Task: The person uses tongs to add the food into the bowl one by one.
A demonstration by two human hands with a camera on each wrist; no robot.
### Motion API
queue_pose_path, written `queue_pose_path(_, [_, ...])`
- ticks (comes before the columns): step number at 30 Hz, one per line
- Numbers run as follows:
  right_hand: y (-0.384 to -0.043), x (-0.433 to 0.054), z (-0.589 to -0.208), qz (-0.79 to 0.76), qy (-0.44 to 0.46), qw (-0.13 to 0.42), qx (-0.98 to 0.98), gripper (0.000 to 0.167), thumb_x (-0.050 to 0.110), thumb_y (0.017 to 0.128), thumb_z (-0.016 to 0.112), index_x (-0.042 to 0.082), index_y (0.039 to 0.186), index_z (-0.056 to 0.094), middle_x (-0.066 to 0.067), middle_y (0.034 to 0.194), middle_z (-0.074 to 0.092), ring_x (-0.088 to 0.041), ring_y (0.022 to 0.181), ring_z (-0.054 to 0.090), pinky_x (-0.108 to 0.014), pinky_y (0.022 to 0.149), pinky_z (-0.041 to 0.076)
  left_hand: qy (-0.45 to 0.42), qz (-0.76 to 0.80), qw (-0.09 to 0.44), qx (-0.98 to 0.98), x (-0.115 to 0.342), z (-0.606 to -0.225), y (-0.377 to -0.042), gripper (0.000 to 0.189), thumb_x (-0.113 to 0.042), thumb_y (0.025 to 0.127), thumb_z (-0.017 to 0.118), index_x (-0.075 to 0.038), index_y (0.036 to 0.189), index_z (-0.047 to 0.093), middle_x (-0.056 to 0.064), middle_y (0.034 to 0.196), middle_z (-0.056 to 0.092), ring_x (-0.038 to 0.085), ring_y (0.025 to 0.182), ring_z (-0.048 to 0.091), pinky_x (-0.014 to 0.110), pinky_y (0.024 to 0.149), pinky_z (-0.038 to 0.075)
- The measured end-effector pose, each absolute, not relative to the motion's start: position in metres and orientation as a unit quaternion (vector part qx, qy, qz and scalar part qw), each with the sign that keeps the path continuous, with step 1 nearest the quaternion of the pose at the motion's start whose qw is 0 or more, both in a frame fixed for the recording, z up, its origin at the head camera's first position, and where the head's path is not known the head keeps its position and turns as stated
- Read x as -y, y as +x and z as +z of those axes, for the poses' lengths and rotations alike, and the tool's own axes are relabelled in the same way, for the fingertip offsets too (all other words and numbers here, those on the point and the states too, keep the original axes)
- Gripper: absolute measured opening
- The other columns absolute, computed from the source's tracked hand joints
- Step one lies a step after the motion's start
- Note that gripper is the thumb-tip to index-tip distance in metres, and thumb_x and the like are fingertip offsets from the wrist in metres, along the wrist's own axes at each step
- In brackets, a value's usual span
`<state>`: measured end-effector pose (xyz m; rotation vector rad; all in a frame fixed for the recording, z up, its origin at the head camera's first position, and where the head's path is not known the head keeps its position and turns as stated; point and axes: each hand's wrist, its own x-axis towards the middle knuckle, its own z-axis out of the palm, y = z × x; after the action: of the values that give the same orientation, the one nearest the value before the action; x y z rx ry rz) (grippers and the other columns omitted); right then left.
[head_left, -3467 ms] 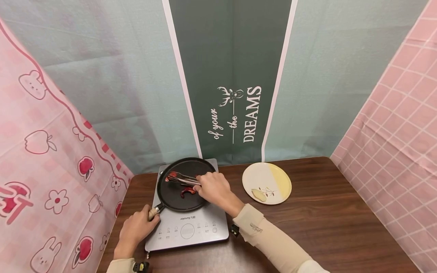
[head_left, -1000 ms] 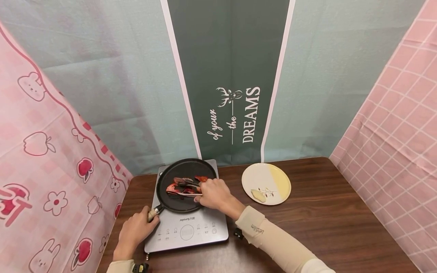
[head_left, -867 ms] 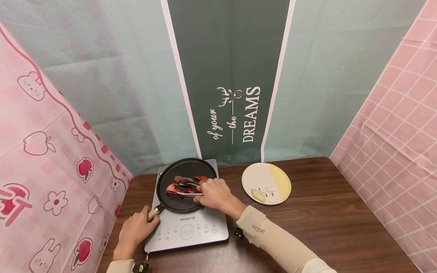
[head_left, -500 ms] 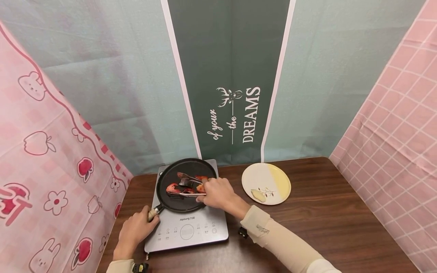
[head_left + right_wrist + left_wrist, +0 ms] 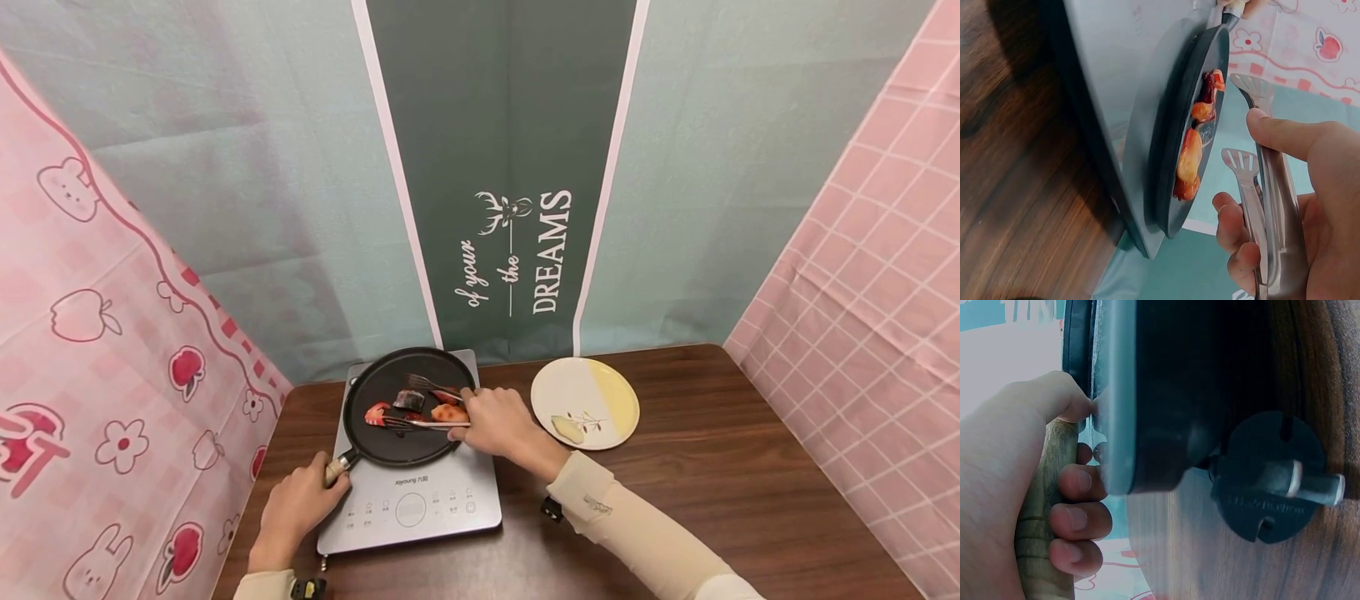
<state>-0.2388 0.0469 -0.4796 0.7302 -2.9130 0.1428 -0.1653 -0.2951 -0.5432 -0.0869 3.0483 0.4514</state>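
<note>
In the head view my left hand (image 5: 302, 502) grips the wooden handle (image 5: 1044, 544) of a black frying pan (image 5: 401, 450), fingers wrapped around it. My right hand (image 5: 501, 423) holds metal tongs (image 5: 1279, 212) over the pan's right side, thumb on one arm and fingers at the other. The slotted tong tips stand apart with nothing between them in the right wrist view. Beneath lie a red-and-white piece (image 5: 377, 413), a dark silvery chunk (image 5: 408, 400) and an orange piece (image 5: 1191, 155). The right hand partly hides the pan's right rim in the head view.
The pan rests on a silver induction cooker (image 5: 450, 529) on a wooden table (image 5: 720, 467). To the right, a white-and-yellow plate (image 5: 551, 387) bears a pale slice (image 5: 567, 429). A black plug (image 5: 1266, 481) shows near the cooker's edge. Printed cloths hang behind and at both sides.
The tongs, earlier closed together at a red piece, have spread apart. My right hand has drifted right with them, uncovering the silvery chunk and orange piece. My left hand stays on the handle.
</note>
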Motion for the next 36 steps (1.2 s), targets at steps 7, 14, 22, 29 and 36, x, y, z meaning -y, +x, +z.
queue_pose_path(7, [-0.238, -0.060, -0.479, 0.046, 0.237, 0.079, 0.967, 0.069, 0.067, 0.084, 0.078, 0.011, 0.124, 0.073, -0.005, 0.094, 0.076, -0.027, 0.072, 0.071, -0.042, 0.059, 0.052, -0.029, 0.146, 0.032, -0.988, 0.296, -0.544, -0.165, 0.030, -0.038, 0.095, 0.066, -0.010, 0.099, 0.057, 0.010, 0.071, 0.062, 0.027, 0.059, 0.058, 0.050, 0.056, 0.045])
queue_pose_path(14, [-0.237, -0.072, -0.478, 0.060, 0.233, 0.094, 0.966, 0.067, 0.064, 0.082, 0.082, 0.008, 0.118, 0.073, -0.006, 0.085, 0.072, -0.028, 0.067, 0.068, -0.044, 0.055, 0.051, -0.032, 0.147, 0.038, -0.988, 0.296, -0.543, -0.163, 0.029, -0.038, 0.095, 0.065, -0.011, 0.096, 0.056, 0.009, 0.070, 0.060, 0.026, 0.059, 0.057, 0.050, 0.056, 0.045])
queue_pose_path(22, [-0.237, -0.089, -0.478, 0.053, 0.217, 0.107, 0.969, 0.063, 0.062, 0.081, 0.083, 0.008, 0.110, 0.070, -0.005, 0.082, 0.071, -0.024, 0.064, 0.067, -0.043, 0.054, 0.050, -0.030, 0.143, 0.034, -0.989, 0.296, -0.543, -0.164, 0.030, -0.038, 0.095, 0.065, -0.010, 0.098, 0.057, 0.010, 0.071, 0.061, 0.027, 0.060, 0.058, 0.051, 0.057, 0.046])
queue_pose_path(29, [-0.236, -0.101, -0.475, 0.053, 0.207, 0.098, 0.972, 0.063, 0.061, 0.083, 0.081, 0.007, 0.115, 0.070, -0.006, 0.085, 0.072, -0.027, 0.065, 0.067, -0.045, 0.057, 0.051, -0.030, 0.147, 0.034, -0.988, 0.295, -0.543, -0.164, 0.029, -0.038, 0.095, 0.066, -0.011, 0.097, 0.056, 0.009, 0.070, 0.060, 0.025, 0.059, 0.056, 0.049, 0.056, 0.045])
queue_pose_path(36, [-0.233, -0.115, -0.476, 0.060, 0.201, 0.105, 0.972, 0.061, 0.060, 0.081, 0.084, 0.008, 0.109, 0.068, -0.003, 0.077, 0.066, -0.027, 0.058, 0.062, -0.045, 0.054, 0.049, -0.029, 0.148, 0.034, -0.988, 0.295, -0.542, -0.164, 0.029, -0.038, 0.095, 0.066, -0.011, 0.096, 0.056, 0.008, 0.070, 0.059, 0.025, 0.059, 0.055, 0.048, 0.056, 0.045])
